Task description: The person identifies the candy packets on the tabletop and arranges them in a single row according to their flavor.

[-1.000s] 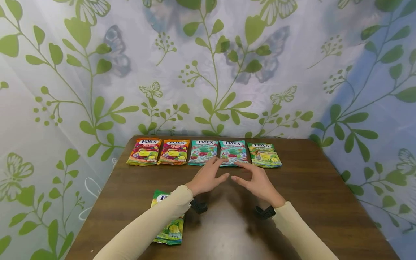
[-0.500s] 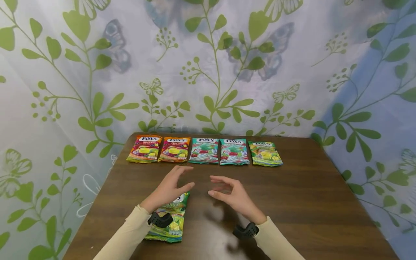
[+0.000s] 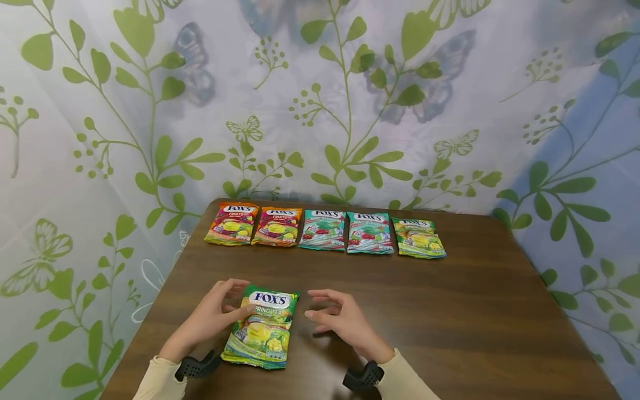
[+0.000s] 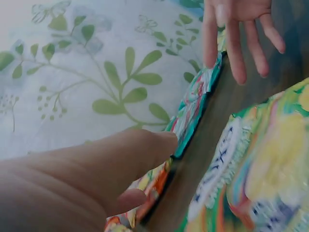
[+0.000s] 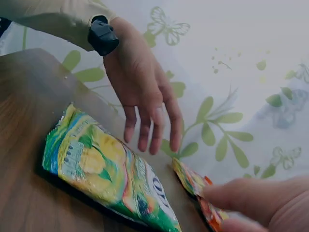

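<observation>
A green and yellow FOX'S Spring Tea candy bag (image 3: 262, 332) lies face up on the near part of the table. My left hand (image 3: 210, 315) is at the bag's left side, its thumb overlapping the front in the head view. In the right wrist view, the fingers of the left hand (image 5: 140, 92) hang extended beside the bag and hold nothing. Right of the bag, my right hand (image 3: 345, 323) hovers slightly apart, fingers loosely bent. The left wrist view shows the right hand (image 4: 244, 34) with its fingers spread.
Along the far table edge runs a row of candy bags: two orange Fruits bags (image 3: 231, 225), two teal Mint Blossom bags (image 3: 371, 234) and one green bag (image 3: 419, 239). A leaf-patterned curtain (image 3: 320, 111) hangs behind the brown wooden table (image 3: 475, 322).
Both hands have come back from the far row towards the near bag and moved left. The left forearm no longer covers that bag, and the hands are now on either side of it.
</observation>
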Available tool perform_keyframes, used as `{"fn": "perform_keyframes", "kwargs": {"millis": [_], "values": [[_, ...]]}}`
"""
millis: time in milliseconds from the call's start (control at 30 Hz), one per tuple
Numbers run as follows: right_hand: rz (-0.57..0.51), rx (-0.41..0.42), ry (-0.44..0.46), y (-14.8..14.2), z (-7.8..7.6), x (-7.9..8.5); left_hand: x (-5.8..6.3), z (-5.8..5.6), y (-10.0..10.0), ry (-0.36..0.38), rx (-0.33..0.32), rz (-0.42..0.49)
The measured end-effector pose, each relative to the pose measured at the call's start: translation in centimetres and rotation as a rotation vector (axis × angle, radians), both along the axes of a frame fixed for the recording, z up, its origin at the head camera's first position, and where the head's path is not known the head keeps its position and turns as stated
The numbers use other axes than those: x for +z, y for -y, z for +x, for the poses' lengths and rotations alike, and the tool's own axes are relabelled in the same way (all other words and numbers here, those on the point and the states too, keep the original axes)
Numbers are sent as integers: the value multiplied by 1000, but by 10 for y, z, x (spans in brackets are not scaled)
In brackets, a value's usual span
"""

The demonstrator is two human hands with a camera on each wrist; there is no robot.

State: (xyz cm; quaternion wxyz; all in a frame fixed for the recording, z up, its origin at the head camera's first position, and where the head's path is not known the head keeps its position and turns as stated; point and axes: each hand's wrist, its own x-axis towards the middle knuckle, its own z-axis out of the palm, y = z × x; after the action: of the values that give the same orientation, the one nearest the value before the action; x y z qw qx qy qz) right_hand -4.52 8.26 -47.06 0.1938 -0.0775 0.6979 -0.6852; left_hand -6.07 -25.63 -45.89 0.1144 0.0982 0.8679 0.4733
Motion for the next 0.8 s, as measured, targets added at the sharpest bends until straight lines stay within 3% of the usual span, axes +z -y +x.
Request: {"fn": "perform_keyframes", "kwargs": {"millis": [167,467,800], "values": [[44,-9,14,12,4,-2,-6,12,9,70,32,3],[85,9,41,36,12,-6,-18,22,17,161,-60,128],[48,11,30,56,15,-8,-23,19,17,172,-117,154]]}}
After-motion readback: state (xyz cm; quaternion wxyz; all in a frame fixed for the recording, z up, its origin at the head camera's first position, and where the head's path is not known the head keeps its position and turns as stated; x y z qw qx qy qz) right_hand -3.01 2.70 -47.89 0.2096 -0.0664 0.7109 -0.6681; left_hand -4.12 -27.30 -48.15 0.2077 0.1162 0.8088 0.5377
